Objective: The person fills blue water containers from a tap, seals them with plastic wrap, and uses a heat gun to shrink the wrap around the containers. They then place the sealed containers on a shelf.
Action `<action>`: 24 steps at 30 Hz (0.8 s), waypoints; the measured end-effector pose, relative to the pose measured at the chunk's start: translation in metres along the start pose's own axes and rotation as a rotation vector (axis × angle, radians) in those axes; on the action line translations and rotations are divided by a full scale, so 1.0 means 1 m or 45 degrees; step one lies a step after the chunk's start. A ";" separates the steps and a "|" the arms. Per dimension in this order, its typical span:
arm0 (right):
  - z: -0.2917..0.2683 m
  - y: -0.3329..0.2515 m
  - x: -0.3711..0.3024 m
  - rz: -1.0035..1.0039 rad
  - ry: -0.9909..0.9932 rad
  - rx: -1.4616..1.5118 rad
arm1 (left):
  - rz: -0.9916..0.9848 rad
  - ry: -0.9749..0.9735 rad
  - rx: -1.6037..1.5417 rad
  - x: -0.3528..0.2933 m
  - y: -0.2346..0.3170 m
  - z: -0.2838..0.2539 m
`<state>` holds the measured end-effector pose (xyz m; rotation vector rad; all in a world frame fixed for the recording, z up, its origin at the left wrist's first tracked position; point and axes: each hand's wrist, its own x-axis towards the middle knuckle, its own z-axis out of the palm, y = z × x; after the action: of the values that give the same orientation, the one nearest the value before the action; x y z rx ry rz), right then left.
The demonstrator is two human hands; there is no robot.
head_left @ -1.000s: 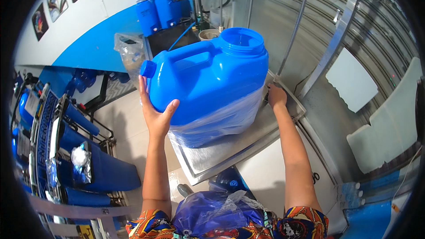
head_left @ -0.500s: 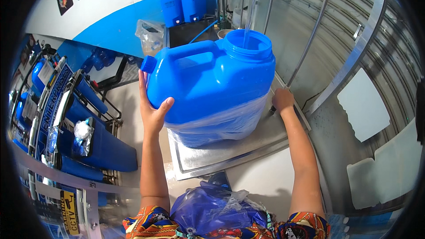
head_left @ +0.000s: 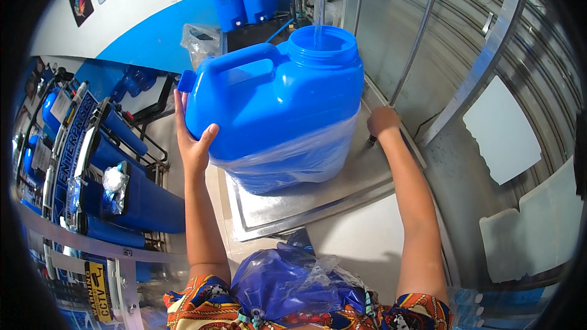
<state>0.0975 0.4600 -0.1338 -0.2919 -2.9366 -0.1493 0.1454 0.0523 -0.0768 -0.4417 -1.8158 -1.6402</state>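
Blue jug [head_left: 275,98] upright on steel tray [head_left: 293,206], mouth [head_left: 325,55] under stream [head_left: 320,0]. Left hand [head_left: 194,150] spread against jug's end, right hand [head_left: 383,121] curled round dark knob [head_left: 372,140] — fingers partly hidden. Likeliest trouble: overflow, if left running too long. Maybe splash past mouth, if nudged — only braced, not gripped, at left.

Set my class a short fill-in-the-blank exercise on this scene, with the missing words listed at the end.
1. The left hand touches a plastic jug coloured ____.
2. Clear plastic film wraps the jug's ____ (upper or lower) part.
3. A clear stream falls into the jug's wide mouth, which is ____ (open or capped).
4. The right hand is ____ (touching or apart from) the jug.

Missing words: blue; lower; open; apart from.
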 end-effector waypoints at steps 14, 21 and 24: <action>-0.075 -0.071 -0.091 -0.335 0.808 1.392 | -0.001 -0.046 -0.005 -0.011 0.010 -0.005; -0.076 -0.073 -0.095 -0.325 0.800 1.395 | 0.016 -0.024 0.055 -0.023 0.019 -0.006; -0.078 -0.081 -0.102 -0.223 0.892 1.091 | 0.045 -0.042 0.046 -0.022 0.019 -0.007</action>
<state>0.1930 0.3531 -0.0835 0.1330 -2.0730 0.7909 0.1755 0.0527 -0.0767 -0.4841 -1.8487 -1.5824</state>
